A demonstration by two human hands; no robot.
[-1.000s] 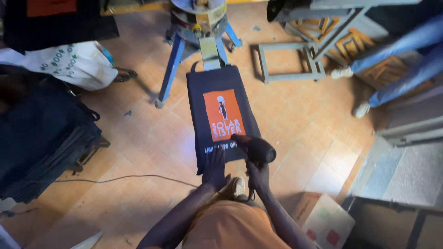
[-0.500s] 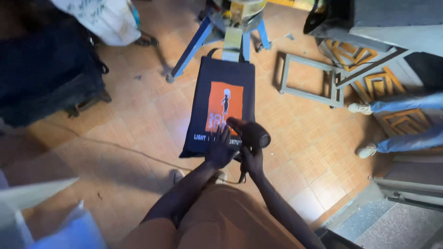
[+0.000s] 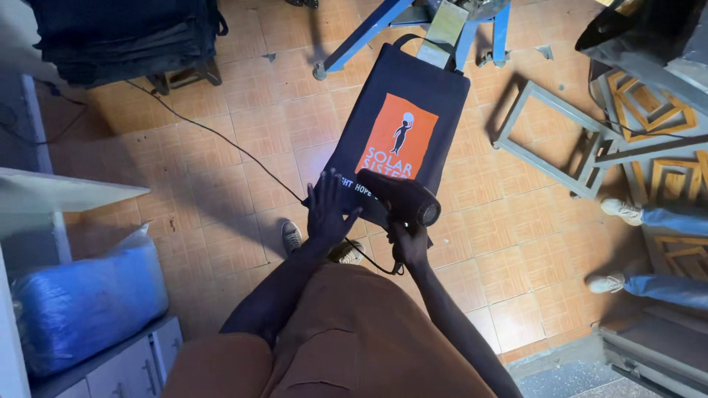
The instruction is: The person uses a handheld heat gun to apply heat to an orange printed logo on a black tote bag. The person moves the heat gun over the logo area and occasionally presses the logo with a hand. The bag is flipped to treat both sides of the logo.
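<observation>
Head camera, looking down: we see a dark navy tote bag [image 3: 402, 133] stretched flat on a raised board, its handles at the far end beside a blue metal stand [image 3: 383, 29], an orange printed panel with a small dark figure at its centre. The left hand [image 3: 328, 210] lies open on the near edge of the bag, fingers [image 3: 324, 188] spread wide and flat against the cloth, gripping nothing. Just to the right of it, the right hand [image 3: 409, 247] is wrapped tight round the handle of a black hair dryer [image 3: 402, 199], whose barrel sits over the near edge of the bag, at the lower edge of the orange panel; whether the nozzle touches the cloth we cannot tell. A black cord [image 3: 221, 140] trails from below the dryer across the orange tiled floor [image 3: 243, 191], left of the bag, toward a stack of dark folded cloth [image 3: 125, 37] at the far left. Below the bag's near edge, a grey shoe [image 3: 292, 236] shows on the tiles beside the brown garment [image 3: 354, 339] we wear. Well to the right of the bag, grey metal frames [image 3: 549, 125] lie on the floor, and beyond them a second person's pale shoes [image 3: 619, 210] and blue trouser legs [image 3: 675, 221] reach in from the edge. Near left of the bag, a blue plastic-wrapped bundle [image 3: 81, 302] rests on a white shelf unit [image 3: 110, 368].
</observation>
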